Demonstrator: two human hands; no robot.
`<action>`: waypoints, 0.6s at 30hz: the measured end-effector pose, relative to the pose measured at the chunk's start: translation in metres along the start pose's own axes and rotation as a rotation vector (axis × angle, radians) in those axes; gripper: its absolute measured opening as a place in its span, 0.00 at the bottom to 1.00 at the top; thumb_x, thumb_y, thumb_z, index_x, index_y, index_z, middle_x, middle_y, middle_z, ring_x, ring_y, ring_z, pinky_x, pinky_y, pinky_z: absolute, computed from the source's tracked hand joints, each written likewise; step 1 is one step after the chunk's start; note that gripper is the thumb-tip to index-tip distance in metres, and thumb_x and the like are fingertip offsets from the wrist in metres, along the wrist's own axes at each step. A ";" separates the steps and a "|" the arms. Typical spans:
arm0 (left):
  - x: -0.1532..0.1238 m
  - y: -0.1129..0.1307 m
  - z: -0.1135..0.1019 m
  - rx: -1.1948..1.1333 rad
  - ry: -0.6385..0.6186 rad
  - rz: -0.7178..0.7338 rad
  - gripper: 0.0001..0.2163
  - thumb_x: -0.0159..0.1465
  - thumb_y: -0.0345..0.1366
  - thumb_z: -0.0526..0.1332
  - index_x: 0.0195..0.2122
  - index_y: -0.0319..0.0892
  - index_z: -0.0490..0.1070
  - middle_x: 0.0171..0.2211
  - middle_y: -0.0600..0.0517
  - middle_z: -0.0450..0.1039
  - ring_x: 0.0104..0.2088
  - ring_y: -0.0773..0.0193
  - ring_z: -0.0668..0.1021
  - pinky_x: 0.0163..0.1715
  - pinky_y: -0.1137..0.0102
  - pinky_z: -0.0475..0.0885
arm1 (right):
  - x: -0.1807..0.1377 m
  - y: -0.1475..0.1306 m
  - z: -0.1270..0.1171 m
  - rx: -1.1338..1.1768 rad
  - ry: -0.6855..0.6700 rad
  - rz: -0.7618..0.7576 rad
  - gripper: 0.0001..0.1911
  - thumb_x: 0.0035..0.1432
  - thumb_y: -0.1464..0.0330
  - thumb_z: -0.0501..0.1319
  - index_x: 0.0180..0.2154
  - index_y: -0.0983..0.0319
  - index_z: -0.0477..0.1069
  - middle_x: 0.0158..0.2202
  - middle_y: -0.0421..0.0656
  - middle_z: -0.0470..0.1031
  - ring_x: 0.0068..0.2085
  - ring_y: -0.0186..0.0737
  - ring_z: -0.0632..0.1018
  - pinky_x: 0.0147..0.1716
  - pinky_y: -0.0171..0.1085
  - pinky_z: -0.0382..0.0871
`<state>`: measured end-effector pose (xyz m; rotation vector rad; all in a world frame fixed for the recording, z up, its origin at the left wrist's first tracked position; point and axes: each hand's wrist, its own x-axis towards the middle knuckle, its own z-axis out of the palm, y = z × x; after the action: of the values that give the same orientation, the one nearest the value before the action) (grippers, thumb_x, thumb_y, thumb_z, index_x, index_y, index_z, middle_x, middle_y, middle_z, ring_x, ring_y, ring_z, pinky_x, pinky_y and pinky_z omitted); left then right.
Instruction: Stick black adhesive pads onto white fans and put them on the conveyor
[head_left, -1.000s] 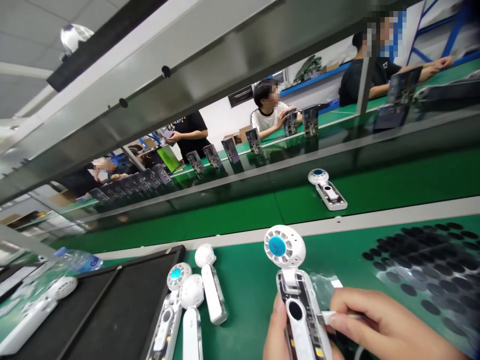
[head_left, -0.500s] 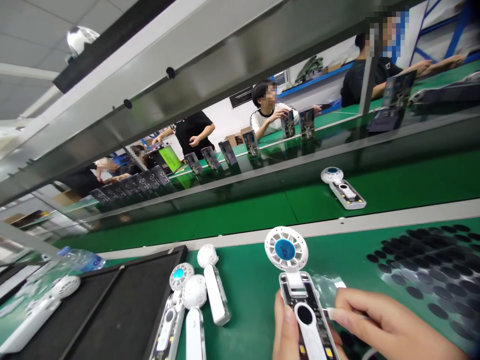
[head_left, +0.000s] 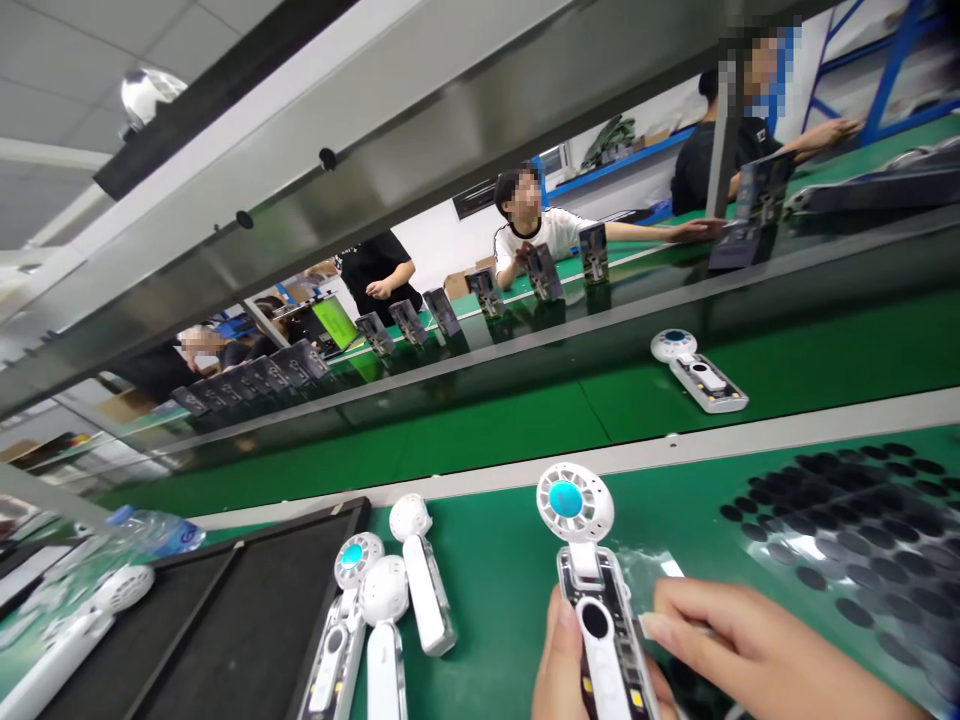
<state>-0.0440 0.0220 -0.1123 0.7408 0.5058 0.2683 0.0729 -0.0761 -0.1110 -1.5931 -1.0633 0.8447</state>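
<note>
Both hands (head_left: 570,660) clasp fan (head_left: 592,590); bare mat (head_left: 495,570) leftward.

Landmark: white handheld fan with blue hub (head_left: 574,505). Left of it, bare green mat (head_left: 495,560), then three white fan units (head_left: 386,610). Right of it, a sheet of black round pads (head_left: 847,520); beyond it, open green conveyor belt (head_left: 487,430).

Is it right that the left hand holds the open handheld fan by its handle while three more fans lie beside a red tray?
Not quite: the tray is black, not red, as the head view shows. The left hand does hold the open handheld fan by its handle, and three fans lie beside that tray.
</note>
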 end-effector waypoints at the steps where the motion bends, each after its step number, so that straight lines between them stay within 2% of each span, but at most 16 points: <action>1: 0.001 0.000 -0.001 0.004 0.014 -0.016 0.40 0.48 0.57 0.64 0.56 0.41 0.50 0.15 0.55 0.69 0.17 0.61 0.74 0.16 0.74 0.64 | 0.001 0.000 0.001 0.018 0.011 0.010 0.21 0.57 0.51 0.47 0.23 0.60 0.55 0.25 0.39 0.61 0.30 0.39 0.65 0.31 0.36 0.59; 5: 0.007 -0.004 -0.005 0.044 0.090 0.060 0.40 0.47 0.58 0.64 0.54 0.41 0.52 0.18 0.54 0.71 0.16 0.61 0.73 0.18 0.72 0.66 | 0.008 0.001 0.004 0.078 0.039 0.025 0.20 0.54 0.51 0.48 0.23 0.60 0.54 0.25 0.40 0.62 0.31 0.42 0.65 0.33 0.38 0.60; 8: 0.011 -0.007 -0.008 0.081 0.102 -0.021 0.33 0.55 0.60 0.54 0.45 0.31 0.62 0.19 0.48 0.71 0.17 0.59 0.73 0.18 0.68 0.67 | 0.009 0.001 0.005 0.113 0.030 0.029 0.20 0.52 0.50 0.47 0.23 0.60 0.54 0.24 0.41 0.63 0.30 0.42 0.67 0.32 0.39 0.60; 10: 0.013 -0.007 -0.008 0.092 0.078 -0.071 0.34 0.58 0.60 0.47 0.41 0.27 0.65 0.18 0.45 0.70 0.17 0.58 0.74 0.19 0.66 0.68 | 0.009 0.002 0.006 0.123 0.040 0.042 0.21 0.51 0.49 0.46 0.23 0.60 0.55 0.25 0.42 0.64 0.30 0.43 0.67 0.33 0.39 0.61; 12: 0.014 -0.008 -0.006 0.100 0.084 -0.042 0.35 0.54 0.62 0.52 0.45 0.30 0.64 0.18 0.47 0.70 0.18 0.57 0.74 0.19 0.67 0.68 | 0.008 0.004 0.007 0.110 0.067 0.059 0.21 0.51 0.49 0.46 0.24 0.60 0.56 0.26 0.42 0.64 0.32 0.44 0.67 0.34 0.40 0.61; 15: 0.013 -0.009 -0.002 0.110 0.159 0.048 0.40 0.44 0.62 0.62 0.51 0.41 0.56 0.16 0.54 0.69 0.17 0.60 0.73 0.19 0.71 0.66 | 0.008 0.007 0.008 0.095 0.093 0.085 0.21 0.49 0.49 0.47 0.24 0.60 0.55 0.26 0.42 0.62 0.32 0.44 0.66 0.34 0.40 0.60; 18: 0.011 -0.010 0.001 0.101 0.210 0.096 0.38 0.46 0.61 0.62 0.50 0.41 0.54 0.14 0.57 0.68 0.14 0.65 0.71 0.17 0.75 0.63 | 0.010 0.010 0.008 0.116 0.072 0.097 0.21 0.48 0.49 0.47 0.24 0.60 0.56 0.26 0.42 0.63 0.33 0.45 0.66 0.35 0.40 0.61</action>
<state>-0.0336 0.0183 -0.1224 0.8412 0.6875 0.4155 0.0715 -0.0645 -0.1227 -1.5748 -0.8765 0.8907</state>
